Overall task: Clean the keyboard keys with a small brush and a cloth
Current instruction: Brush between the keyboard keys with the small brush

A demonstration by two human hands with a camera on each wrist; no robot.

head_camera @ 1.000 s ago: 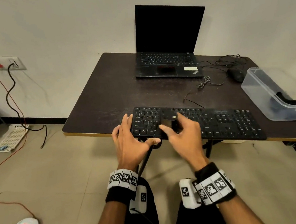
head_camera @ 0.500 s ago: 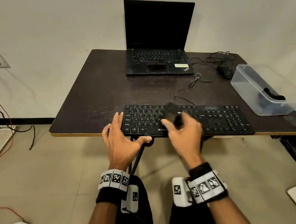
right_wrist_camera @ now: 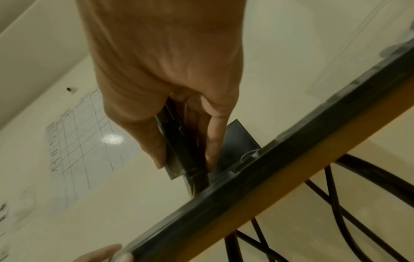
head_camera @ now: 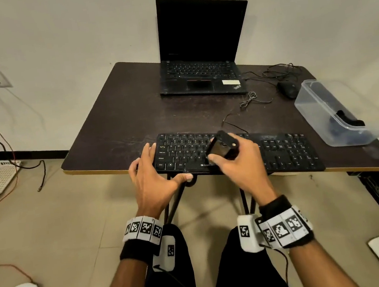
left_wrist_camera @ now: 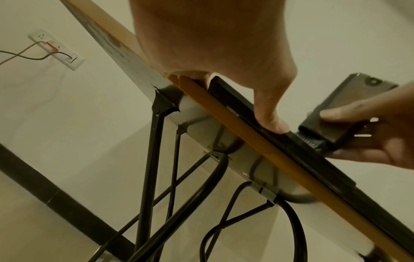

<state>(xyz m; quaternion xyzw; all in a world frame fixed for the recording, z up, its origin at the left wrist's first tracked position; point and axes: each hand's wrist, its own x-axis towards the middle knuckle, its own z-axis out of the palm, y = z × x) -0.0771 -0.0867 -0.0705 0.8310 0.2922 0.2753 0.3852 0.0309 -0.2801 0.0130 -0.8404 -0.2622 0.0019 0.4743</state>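
The keyboard (head_camera: 233, 153) lay along the table's (head_camera: 114, 126) near edge; the left hand (head_camera: 154, 179) steadied its left end, fingers flat; the right hand (head_camera: 239, 163) gripped the small, stiff-looking, probably light brush (head_camera: 221, 147) by its body.

Head view looks down from above; both wrist views look up closely, sharing the table edge (left_wrist_camera: 224, 113).

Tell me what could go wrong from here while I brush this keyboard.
The keyboard lies at the table's front edge, so a hard stroke might push it off if the left hand lets go. The brush, held by the right hand, could also sweep dust toward your lap.
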